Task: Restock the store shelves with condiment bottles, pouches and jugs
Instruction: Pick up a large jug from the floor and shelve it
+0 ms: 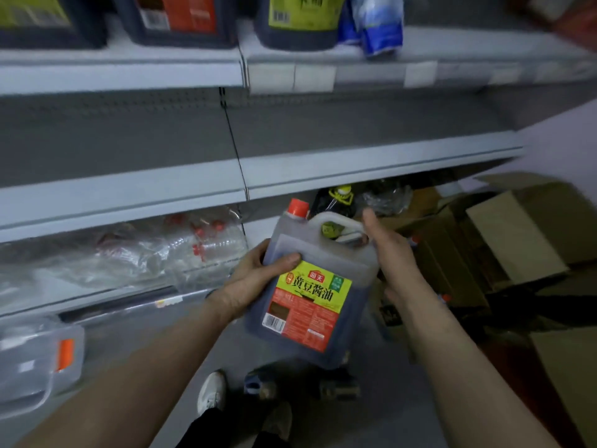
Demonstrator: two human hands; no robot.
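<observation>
While left hand (255,281) and right hand (392,253) both grip it, jug (310,302) full of dark sauce, orange cap (298,207) on.

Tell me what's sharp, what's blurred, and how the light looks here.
Head view: dim, bluish light; the jug held between left hand and right hand is sharpest, label readable; upper-shelf jugs and wrapped bottles smear with motion blur; wide-angle lens skews the shelf edges.

We find the middle shelf (355,130) open across its visible width. Jugs (300,21) crowd the top shelf (122,59), and wrapped bottles (181,250) fill the lower shelf (135,303).
</observation>
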